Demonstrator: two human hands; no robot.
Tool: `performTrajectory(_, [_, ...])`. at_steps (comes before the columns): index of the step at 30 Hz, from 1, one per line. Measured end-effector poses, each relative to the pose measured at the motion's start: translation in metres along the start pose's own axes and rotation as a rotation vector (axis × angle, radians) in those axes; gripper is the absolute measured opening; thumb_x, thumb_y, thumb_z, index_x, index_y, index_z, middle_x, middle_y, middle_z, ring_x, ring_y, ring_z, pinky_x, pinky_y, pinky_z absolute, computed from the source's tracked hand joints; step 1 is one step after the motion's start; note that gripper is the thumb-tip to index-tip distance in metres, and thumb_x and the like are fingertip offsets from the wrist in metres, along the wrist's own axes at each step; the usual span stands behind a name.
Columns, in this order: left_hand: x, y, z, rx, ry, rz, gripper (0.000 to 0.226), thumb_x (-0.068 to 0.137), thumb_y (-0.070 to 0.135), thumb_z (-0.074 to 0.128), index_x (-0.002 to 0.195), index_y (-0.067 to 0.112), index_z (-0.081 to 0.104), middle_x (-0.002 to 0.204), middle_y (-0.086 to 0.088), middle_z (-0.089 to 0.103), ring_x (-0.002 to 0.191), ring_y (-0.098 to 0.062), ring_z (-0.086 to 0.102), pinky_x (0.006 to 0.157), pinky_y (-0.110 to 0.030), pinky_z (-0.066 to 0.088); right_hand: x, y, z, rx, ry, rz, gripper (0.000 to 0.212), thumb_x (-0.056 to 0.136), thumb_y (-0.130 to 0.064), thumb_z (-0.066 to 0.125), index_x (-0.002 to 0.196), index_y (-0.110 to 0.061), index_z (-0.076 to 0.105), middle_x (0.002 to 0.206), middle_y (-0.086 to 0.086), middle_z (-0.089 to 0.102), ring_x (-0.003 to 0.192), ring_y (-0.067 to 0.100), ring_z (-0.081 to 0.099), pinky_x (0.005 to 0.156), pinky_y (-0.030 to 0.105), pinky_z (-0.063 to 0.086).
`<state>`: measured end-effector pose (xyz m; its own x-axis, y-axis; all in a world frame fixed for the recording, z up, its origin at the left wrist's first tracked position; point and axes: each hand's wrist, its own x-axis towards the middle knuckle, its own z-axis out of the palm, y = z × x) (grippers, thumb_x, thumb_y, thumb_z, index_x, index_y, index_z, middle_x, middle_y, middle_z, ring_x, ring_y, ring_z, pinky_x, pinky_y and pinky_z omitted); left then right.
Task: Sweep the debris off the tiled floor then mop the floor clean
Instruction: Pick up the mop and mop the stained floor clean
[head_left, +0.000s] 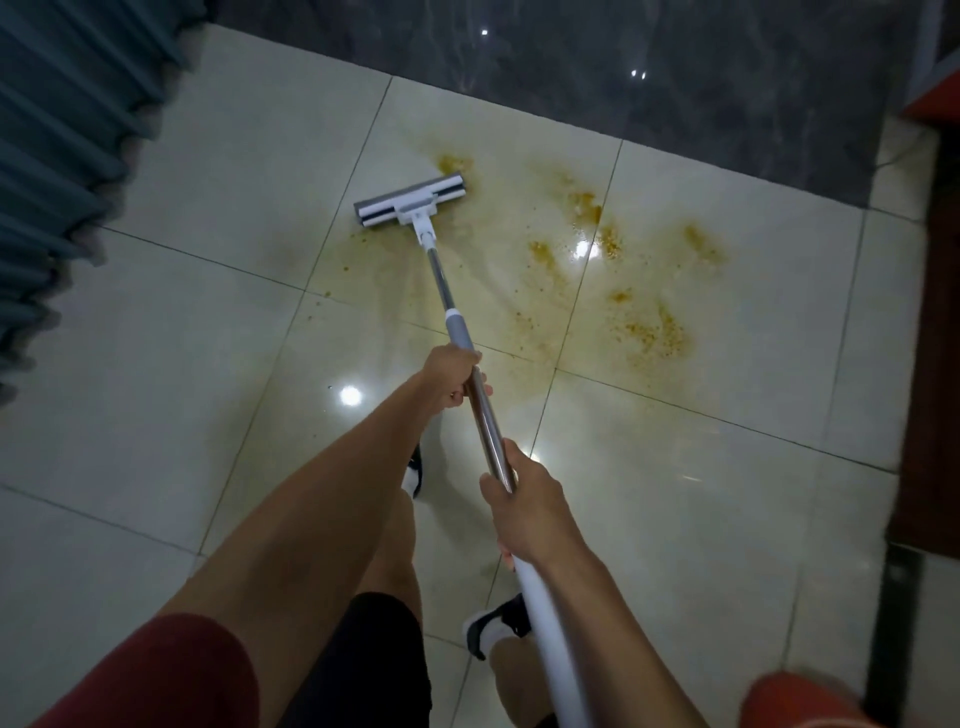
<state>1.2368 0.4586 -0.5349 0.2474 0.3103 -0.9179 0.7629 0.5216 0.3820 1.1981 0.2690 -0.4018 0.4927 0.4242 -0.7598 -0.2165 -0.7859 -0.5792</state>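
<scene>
Head view looks down both arms: nearest, the right hand (524, 499) wraps the mop pole (485, 415) high up, likely to steer. Further along, the left hand (451, 376) curls round it just below the grey collar, probably to press. Beyond, the mop head (410, 202) lies flat on the tiled floor (208, 338), at the orange-brown spill (623, 280)'s left edge.
</scene>
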Motion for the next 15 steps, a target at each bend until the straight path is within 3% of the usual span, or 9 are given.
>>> performTrajectory(3, [0.009, 0.016, -0.003, -0.009, 0.020, 0.034, 0.018, 0.103, 0.020, 0.057, 0.111, 0.004, 0.055, 0.083, -0.014, 0.070, 0.057, -0.024, 0.073, 0.043, -0.026, 0.031, 0.015, -0.011, -0.005, 0.016, 0.006, 0.015, 0.040, 0.103, -0.022, 0.050, 0.142, -0.030, 0.046, 0.093, -0.002, 0.057, 0.057, 0.013, 0.055, 0.038, 0.018, 0.041])
performTrajectory(6, [0.024, 0.044, -0.017, -0.001, 0.031, 0.061, 0.017, 0.103, 0.021, 0.056, 0.108, 0.005, 0.054, 0.082, -0.014, 0.069, 0.057, -0.024, 0.072, 0.040, -0.025, 0.032, 0.037, -0.037, -0.005, 0.091, -0.001, 0.033, 0.040, 0.103, -0.022, 0.049, 0.141, -0.034, 0.047, 0.087, 0.000, 0.055, 0.057, 0.021, 0.056, 0.036, 0.021, 0.043])
performTrajectory(11, [0.075, 0.128, -0.063, 0.051, 0.030, 0.104, 0.015, 0.104, 0.023, 0.054, 0.105, 0.008, 0.053, 0.077, -0.011, 0.068, 0.051, -0.019, 0.071, 0.042, -0.024, 0.029, 0.118, -0.109, 0.011, 0.147, 0.035, 0.038, 0.044, 0.102, -0.025, 0.052, 0.145, -0.030, 0.045, 0.094, 0.002, 0.055, 0.069, 0.021, 0.056, 0.049, 0.024, 0.048])
performTrajectory(15, [0.121, 0.204, -0.104, 0.017, 0.026, 0.161, 0.015, 0.104, 0.023, 0.055, 0.108, 0.009, 0.053, 0.075, -0.010, 0.067, 0.047, -0.019, 0.068, 0.051, -0.027, 0.040, 0.188, -0.180, 0.023, 0.190, 0.034, 0.042, 0.042, 0.101, -0.027, 0.051, 0.143, -0.030, 0.046, 0.092, 0.004, 0.054, 0.059, 0.016, 0.054, 0.047, 0.024, 0.048])
